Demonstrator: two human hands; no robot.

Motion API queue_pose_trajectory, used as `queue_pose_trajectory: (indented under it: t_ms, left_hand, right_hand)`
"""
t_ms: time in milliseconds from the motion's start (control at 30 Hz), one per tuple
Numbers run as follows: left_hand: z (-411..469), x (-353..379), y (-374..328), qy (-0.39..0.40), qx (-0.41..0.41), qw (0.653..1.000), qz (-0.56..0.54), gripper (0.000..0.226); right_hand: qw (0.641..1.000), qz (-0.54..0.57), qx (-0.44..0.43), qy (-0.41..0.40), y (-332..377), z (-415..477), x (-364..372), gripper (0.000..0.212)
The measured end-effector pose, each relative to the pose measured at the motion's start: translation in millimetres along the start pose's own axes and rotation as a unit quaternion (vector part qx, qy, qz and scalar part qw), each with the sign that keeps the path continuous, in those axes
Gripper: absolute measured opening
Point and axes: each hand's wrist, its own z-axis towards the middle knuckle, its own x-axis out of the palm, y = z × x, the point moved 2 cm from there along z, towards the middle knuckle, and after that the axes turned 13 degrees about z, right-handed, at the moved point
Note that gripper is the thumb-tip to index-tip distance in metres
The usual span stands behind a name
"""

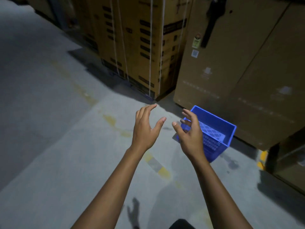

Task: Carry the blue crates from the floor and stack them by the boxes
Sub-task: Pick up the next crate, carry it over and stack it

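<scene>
A grey concrete floor (49, 129) fills the left and lower part of the view, crossed by a worn yellow painted line (155, 164) running diagonally under the arms. Along its far edge stand tall cardboard boxes: a printed stack bound with white straps (140, 47) at the centre, and a larger plain brown carton (239, 71) to the right, with a small label and a dark strip on its face. One blue crate (214, 129) sits on the floor at the foot of the plain carton, close against its lower edge, open side up, with a gridded base showing inside; nothing is stacked in it or on it. Both bare forearms reach forward above the floor. The left hand (145, 128) is empty, fingers loosely spread and curled, thumb out, well clear of the crate. The right hand (189, 133) is likewise spread and empty, held in front of the crate's near left corner, partly covering it; whether it touches the rim cannot be told
</scene>
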Motion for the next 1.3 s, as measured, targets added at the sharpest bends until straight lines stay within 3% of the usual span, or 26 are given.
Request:
queue_pose_trajectory:
  t_ms: [200,633,1067,1300]
  left_hand:
    - [-65,-78,-1,-0.083,-0.042,0.995,0.035,0.045]
    - [-265,-196,15,-0.162,-0.162,0.965,0.125,0.038]
    - [-479,-420,86,-0.27,-0.22,0.919,0.185,0.026]
    - [-616,-563,144,-0.31,-0.286,0.871,0.252,0.029]
  right_hand:
    - [0.996,0.038,-0.006,0.077,29,-51,27,0.054]
    - [0.959,0.118,0.036,0.254,48,-228,87,0.044]
    - [0.901,0.153,0.024,0.404,124,-476,245,0.038]
    - [0.857,0.159,0.025,0.489,162,-644,342,0.036]
